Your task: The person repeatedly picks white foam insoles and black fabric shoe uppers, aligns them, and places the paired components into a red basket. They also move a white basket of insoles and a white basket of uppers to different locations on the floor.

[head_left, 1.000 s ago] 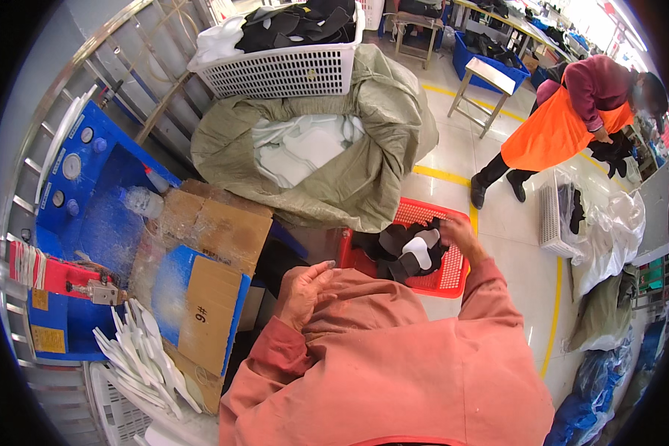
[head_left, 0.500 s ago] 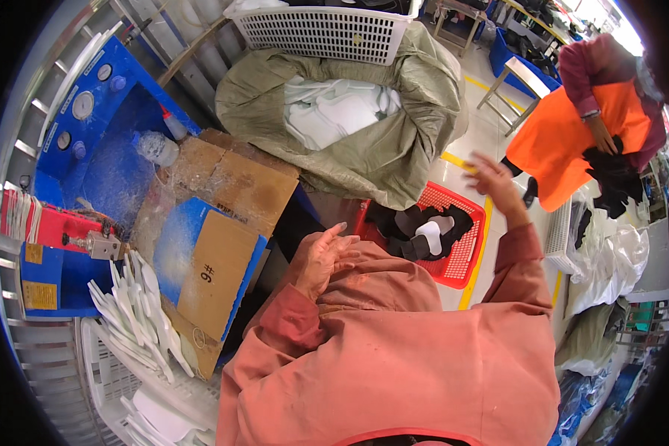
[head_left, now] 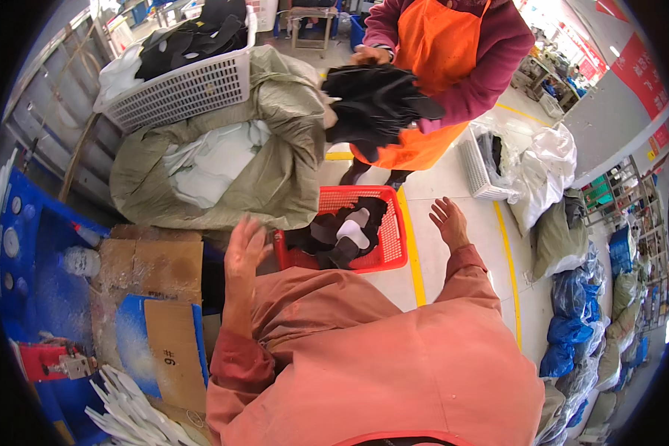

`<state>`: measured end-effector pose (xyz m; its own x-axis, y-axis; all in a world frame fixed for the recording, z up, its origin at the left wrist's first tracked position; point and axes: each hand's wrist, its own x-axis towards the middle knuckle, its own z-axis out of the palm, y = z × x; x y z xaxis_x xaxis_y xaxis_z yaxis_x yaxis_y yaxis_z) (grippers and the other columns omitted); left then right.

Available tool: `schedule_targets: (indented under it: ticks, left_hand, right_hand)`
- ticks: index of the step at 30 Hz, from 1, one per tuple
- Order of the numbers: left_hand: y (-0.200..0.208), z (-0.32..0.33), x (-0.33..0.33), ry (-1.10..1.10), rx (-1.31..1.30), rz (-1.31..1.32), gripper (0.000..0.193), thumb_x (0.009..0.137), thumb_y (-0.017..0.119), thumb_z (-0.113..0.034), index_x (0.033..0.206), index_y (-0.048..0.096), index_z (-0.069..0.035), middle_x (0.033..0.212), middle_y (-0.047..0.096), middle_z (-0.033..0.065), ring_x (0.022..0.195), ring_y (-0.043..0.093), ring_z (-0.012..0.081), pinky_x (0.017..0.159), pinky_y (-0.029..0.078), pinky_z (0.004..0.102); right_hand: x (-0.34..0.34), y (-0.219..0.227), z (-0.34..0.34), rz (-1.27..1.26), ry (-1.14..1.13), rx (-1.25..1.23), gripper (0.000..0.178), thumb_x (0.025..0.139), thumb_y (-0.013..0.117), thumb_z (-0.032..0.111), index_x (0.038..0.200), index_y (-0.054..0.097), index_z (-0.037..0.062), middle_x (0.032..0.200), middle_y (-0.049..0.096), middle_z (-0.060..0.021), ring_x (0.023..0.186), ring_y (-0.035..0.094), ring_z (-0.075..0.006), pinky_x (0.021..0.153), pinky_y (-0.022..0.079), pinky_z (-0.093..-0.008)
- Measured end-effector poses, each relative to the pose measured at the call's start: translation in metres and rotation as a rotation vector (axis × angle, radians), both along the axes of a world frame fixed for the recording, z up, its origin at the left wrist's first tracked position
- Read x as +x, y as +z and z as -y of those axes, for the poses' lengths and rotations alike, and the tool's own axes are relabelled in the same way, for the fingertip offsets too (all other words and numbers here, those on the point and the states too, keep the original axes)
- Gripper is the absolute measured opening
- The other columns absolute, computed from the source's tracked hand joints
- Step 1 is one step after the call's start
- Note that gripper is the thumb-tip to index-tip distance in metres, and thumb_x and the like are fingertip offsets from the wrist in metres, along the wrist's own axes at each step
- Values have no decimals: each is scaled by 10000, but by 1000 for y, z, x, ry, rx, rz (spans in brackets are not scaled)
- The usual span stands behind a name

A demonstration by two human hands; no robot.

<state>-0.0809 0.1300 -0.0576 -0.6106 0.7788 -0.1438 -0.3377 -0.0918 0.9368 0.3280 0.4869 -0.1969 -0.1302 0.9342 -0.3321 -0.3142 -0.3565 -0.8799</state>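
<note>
My left hand is raised in front of the sack's lower edge, left of the red basket, with nothing in it; its fingers are apart and slightly blurred. My right hand reaches out over the tiled floor, right of the basket, empty and with spread fingers. Between them on the floor stands the red basket, holding dark flat cut pieces and a white one. Just beyond it, a person in an orange apron holds a bundle of black flat pieces in both hands.
An olive woven sack of white foam pieces stands at left, a white crate of black pieces behind it. A blue machine with cardboard and white cut strips flanks my left. White sacks line the right.
My view has swung right. The person in orange now stands closer, with the black bundle beyond the red basket. My hands have shifted apart, the right one lowered.
</note>
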Motion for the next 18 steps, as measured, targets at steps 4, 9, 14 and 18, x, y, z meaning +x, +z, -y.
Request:
schedule_targets:
  ticks: [4,9,14,18]
  left_hand:
    - [16,-8,-13,75,275,-199,637,1001,645,-140,1552,358,1,1563,435,161,1399,469,265,1124,402,362]
    - [-6,27,-13,279,75,-92,664,998,676,-232,1549,373,-16,1481,500,111,1287,524,183,980,500,322]
    - [-43,38,-17,375,45,128,737,976,713,-271,1555,345,-3,1487,488,130,1282,536,213,969,510,352]
    - [-62,28,-19,343,-62,235,796,972,718,-284,1565,287,24,1515,458,157,1293,526,220,977,511,361]
  right_hand:
    - [-81,17,43,-53,356,-50,466,1040,565,298,1416,510,29,1342,619,-170,1181,633,-297,971,549,-444]
    - [-227,19,104,10,825,-141,483,1034,578,307,1425,526,28,1367,626,-143,1225,623,-273,975,534,-412]
    - [-319,22,150,46,1194,-93,410,1042,577,194,1393,533,-13,1293,656,-158,1144,663,-264,937,574,-386]
    - [-357,16,159,112,1317,-4,370,1042,583,194,1347,578,-16,1278,668,-133,1136,664,-232,928,573,-360]
